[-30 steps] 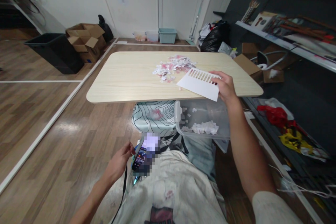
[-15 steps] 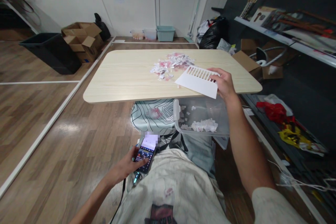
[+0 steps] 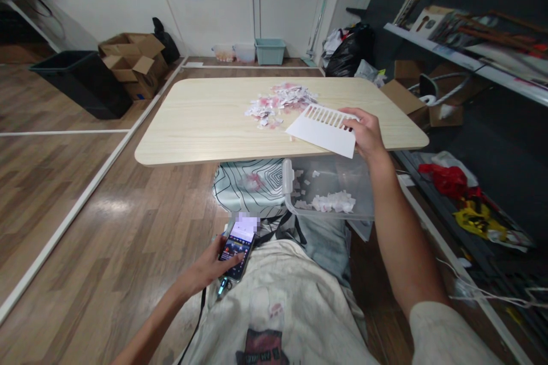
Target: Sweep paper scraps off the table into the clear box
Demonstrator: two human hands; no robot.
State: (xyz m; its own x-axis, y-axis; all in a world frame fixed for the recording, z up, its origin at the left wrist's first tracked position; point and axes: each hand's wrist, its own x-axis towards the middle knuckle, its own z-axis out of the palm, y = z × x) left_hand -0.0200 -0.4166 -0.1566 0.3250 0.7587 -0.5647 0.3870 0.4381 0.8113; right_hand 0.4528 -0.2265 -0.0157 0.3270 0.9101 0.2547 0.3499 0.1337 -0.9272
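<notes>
With my left hand [image 3: 216, 259] I grip a smartphone [image 3: 236, 248], its screen lit and my thumb lying over it; a cable plugs into its lower end. My right hand [image 3: 363, 128] is closed on the right end of a flat white slotted sheet [image 3: 321, 131], which has a row of long openings along its far side. The sheet rests tilted at the table's near edge. Just beyond it lies a heap of small white and pinkish paper scraps [image 3: 282, 101] on the pale wooden table [image 3: 192, 120].
Below the table's near edge, a clear plastic bin [image 3: 334, 179] with paper scraps sits by my lap. To its left is a patterned pale-blue seat [image 3: 240, 188]. A black trash bin [image 3: 85, 85] and cardboard boxes [image 3: 137, 63] stand left; a loaded shelf [image 3: 462, 57] runs along the right.
The view has shifted very slightly. My left thumb has moved a little on the phone screen; the right hand and the sheet hold nearly the same place.
</notes>
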